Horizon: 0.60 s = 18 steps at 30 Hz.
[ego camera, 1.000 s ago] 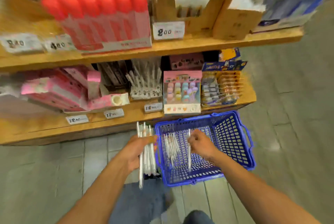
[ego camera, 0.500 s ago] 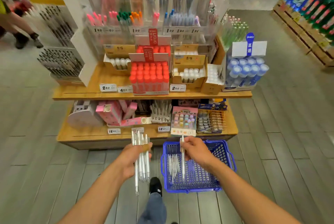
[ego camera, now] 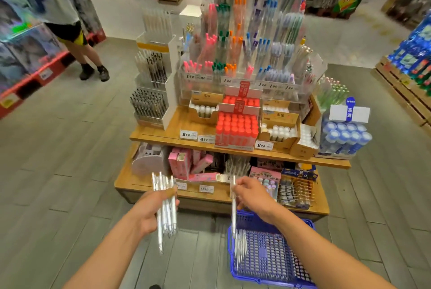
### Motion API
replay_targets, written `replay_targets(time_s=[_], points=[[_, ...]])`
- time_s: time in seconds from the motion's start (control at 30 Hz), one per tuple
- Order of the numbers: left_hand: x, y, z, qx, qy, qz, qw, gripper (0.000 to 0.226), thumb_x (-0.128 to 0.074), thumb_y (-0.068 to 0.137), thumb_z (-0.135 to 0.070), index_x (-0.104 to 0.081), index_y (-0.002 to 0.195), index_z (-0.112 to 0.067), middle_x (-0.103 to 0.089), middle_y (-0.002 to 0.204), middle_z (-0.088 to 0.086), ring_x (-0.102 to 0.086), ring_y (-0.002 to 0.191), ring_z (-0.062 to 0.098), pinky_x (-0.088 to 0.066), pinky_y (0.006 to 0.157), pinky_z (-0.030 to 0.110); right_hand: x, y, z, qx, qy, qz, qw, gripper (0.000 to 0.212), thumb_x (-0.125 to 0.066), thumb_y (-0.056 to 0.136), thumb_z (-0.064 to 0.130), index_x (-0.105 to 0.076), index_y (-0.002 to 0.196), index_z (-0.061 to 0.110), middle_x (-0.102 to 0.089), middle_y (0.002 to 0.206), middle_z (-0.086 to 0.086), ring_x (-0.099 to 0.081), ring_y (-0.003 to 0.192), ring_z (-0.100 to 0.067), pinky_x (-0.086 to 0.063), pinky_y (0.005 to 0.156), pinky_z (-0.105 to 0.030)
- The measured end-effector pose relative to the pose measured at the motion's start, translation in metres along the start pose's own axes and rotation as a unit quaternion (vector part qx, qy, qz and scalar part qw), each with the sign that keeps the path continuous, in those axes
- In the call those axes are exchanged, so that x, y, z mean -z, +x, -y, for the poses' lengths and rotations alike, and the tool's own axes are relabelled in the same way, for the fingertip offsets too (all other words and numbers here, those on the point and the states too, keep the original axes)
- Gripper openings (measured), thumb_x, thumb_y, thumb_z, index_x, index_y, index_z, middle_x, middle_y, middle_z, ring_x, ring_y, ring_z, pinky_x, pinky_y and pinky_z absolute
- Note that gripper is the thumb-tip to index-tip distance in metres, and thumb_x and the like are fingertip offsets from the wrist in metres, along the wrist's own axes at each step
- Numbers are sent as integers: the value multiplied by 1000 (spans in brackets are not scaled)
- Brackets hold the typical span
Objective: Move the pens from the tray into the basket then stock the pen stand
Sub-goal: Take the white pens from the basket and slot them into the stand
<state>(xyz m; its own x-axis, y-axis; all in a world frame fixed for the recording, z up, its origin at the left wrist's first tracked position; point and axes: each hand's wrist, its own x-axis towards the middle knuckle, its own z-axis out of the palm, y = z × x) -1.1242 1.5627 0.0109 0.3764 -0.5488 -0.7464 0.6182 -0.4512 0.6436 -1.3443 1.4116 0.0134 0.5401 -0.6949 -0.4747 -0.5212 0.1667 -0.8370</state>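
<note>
My left hand [ego camera: 151, 211] grips a bundle of several white pens [ego camera: 166, 207], held upright in front of the lower shelf. My right hand [ego camera: 253, 197] pinches a single white pen [ego camera: 233, 209] that hangs upright above the blue basket [ego camera: 275, 279] on the floor. More white pens [ego camera: 240, 245] lie in the basket's left side. The white tiered pen stand [ego camera: 152, 83] with rows of pens stands at the left end of the upper shelf. No tray is visible.
A two-level wooden display [ego camera: 210, 136] holds red glue sticks [ego camera: 236, 129], boxes, pink packs and a clear rack of coloured pens [ego camera: 245, 39]. A person [ego camera: 67, 20] stands at the far left by a red shelf. Grey floor surrounds the display.
The view has risen from the lower shelf and basket to the whole display. Both hands lifted; the right hand took one pen up out of the basket.
</note>
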Motion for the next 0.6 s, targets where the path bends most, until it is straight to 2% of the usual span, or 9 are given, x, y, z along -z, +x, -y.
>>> replay_targets(time_s=[0.1,0.23,0.37,0.43,0.6], points=[[32,6,-31,-1,-15,18,1000,9,-69,89,-9,-64,90,-1,-64,60,10,-62,50,20,-55,48,29,-32,16,34,11,-22,-2,1000,9,-53,97,18,-57,105,14,-64,90,-7,-60,60,-11,-56,69,-33],[78,19,-76,-15,-16,35,999,9,-64,90,-3,-63,99,-1,-67,61,11,-67,50,21,-53,43,29,-81,41,78,24,-18,-7,1000,7,-53,97,15,-54,103,12,-59,88,-8,-57,61,-15,-52,53,-24],[117,31,-116,-23,-16,55,998,14,-62,90,-1,-61,104,1,-68,65,12,-67,53,21,-54,45,28,-123,69,114,25,-9,-7,1000,11,-54,95,16,-56,106,13,-62,90,-9,-59,66,-15,-56,62,-28],[135,37,-133,-24,-11,60,998,23,-62,90,0,-60,112,4,-67,72,13,-67,59,22,-55,50,29,-140,82,130,30,-3,0,1000,8,-54,95,16,-55,102,14,-59,83,-7,-59,65,-16,-57,65,-32],[161,55,-171,-17,0,69,997,38,-66,84,1,-57,120,7,-69,83,21,-67,63,24,-56,49,30,-167,114,163,43,5,11,999,6,-55,96,15,-56,102,15,-63,82,-5,-61,58,-10,-59,64,-31]])
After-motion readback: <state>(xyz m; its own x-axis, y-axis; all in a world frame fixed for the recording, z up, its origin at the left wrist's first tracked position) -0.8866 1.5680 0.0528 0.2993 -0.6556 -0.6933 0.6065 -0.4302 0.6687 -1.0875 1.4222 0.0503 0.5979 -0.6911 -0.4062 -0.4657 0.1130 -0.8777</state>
